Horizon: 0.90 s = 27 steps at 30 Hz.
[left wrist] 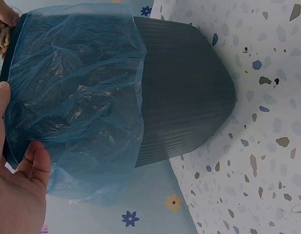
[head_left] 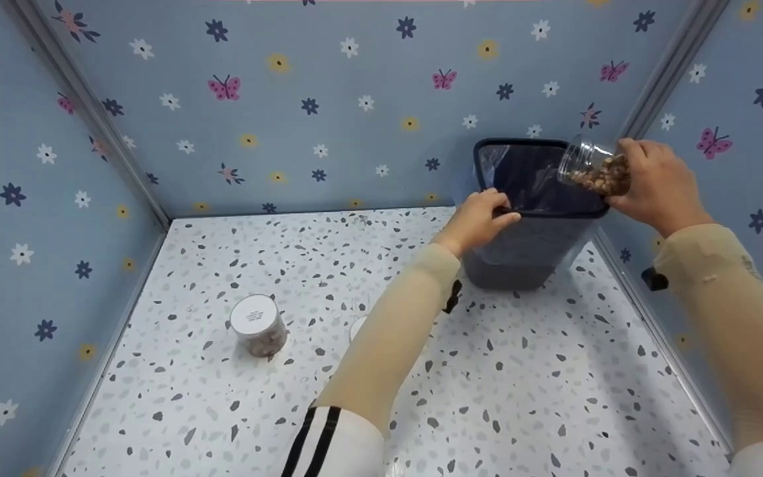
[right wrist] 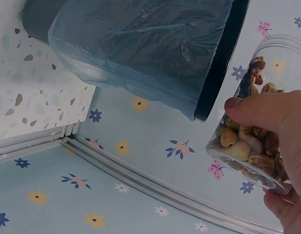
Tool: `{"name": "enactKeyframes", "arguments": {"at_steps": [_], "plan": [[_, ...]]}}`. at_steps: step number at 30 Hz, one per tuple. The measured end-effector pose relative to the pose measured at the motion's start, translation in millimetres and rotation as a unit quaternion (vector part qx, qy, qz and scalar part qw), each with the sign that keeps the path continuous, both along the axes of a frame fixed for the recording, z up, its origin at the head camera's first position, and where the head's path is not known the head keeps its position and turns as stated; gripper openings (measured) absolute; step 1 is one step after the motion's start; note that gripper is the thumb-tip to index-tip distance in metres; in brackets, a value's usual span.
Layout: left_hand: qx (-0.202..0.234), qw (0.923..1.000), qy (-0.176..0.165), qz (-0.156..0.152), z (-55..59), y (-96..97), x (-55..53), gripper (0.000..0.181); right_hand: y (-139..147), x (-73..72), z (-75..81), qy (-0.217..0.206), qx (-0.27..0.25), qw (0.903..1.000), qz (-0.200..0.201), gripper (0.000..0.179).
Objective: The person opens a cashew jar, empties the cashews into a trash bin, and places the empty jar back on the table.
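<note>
A dark trash bin (head_left: 514,275) with a thin bluish plastic liner (left wrist: 77,92) folded over its rim stands at the back right. My left hand (head_left: 474,222) holds the near left corner of that rim, thumb and fingers on either side of it. Over the bin's right side, my right hand (head_left: 663,189) grips a clear jar (head_left: 581,156), tipped with its lidless mouth toward the bin. Brown nuts or nut shells (right wrist: 250,146) lie along the jar's lower side and at its base. Most of the bin's inside is dark.
A second jar (head_left: 259,324) with a white lid and brownish contents stands upright on the speckled tabletop (head_left: 189,265), left of my left forearm. Part of another round white-edged thing (head_left: 357,328) shows behind that forearm. Patterned blue walls (head_left: 355,79) enclose the back and both sides.
</note>
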<state>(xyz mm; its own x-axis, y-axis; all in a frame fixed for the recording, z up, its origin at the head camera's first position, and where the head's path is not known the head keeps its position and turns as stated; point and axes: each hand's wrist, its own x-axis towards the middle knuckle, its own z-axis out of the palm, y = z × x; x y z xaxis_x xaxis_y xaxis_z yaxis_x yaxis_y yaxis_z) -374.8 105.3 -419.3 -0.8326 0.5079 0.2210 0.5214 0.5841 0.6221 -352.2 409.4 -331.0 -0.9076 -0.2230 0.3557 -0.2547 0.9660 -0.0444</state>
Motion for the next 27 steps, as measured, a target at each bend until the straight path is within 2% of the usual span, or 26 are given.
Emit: {"name": "enactKeyframes", "arguments": {"at_steps": [7, 27], "plan": [[0.004, 1.0000, 0.003, -0.003, 0.3, -1.3, 0.9, 0.032, -0.2, -0.5, 3.0, 0.007, 0.024, 0.9997, 0.008, 0.093], [0.006, 1.0000, -0.006, -0.003, 0.2, -1.5, 1.2, 0.032, -1.6, -1.6, 3.3, 0.024, 0.047, 0.9984, 0.021, 0.088]]}}
